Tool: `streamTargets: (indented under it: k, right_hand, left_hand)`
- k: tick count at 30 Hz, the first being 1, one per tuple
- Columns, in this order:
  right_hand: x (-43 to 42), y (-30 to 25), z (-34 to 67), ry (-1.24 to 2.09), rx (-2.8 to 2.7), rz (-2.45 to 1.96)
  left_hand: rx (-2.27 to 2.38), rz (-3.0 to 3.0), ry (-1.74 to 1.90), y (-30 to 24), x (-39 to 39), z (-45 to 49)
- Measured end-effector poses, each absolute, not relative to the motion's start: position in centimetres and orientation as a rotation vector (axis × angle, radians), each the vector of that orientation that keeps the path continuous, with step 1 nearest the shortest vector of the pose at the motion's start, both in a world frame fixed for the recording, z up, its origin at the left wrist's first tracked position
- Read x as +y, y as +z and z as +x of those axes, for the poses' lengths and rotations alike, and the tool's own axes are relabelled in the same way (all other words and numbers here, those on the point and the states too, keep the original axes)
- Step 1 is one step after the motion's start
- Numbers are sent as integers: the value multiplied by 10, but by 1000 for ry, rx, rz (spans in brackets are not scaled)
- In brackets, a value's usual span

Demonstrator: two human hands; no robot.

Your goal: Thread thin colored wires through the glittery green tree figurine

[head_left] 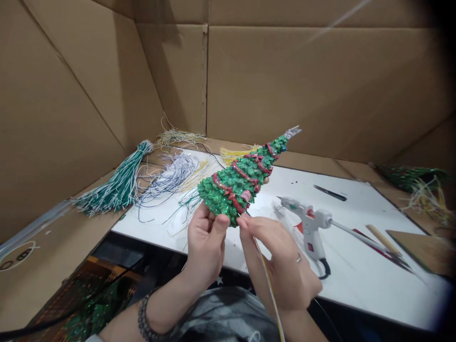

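A glittery green Christmas tree ornament (228,190) with red garlands and a silvery tip is tilted up to the right above the table. My left hand (208,237) is closed around its wide lower end, thumb at the front edge. At the tree's bottom right edge, the fingertips of my right hand (270,251) pinch a thin yellow-and-white wire (270,280), which trails down over the palm toward my lap. The wire's upper end is partly hidden by the fingers and the tree, so I cannot tell whether it enters the tree.
A white glue gun (309,223) with its glue stick lies right of my hands on the white table (359,280). Beyond it is a dark pen-like tool (329,193). Bundles of green-white wires (117,185) and blue-white wires (171,175) lie left. Cardboard walls (302,90) enclose the back.
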State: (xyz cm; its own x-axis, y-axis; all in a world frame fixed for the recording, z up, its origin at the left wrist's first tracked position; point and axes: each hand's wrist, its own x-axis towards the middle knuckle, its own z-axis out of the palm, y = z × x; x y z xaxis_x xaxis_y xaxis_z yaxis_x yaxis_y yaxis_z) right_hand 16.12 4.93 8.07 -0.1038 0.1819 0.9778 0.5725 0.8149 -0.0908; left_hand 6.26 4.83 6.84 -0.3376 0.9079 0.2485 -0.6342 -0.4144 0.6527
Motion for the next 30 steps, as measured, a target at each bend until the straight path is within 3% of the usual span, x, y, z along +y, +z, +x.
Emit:
streamTargets:
  k: [9, 30]
  right_hand:
    - [41, 88, 169, -516, -1853, -685]
    - [41, 96, 172, -161, -1676, -665]
  left_hand:
    - [696, 819, 1843, 60, 45, 61]
    - [578, 828, 1829, 56, 41, 63]
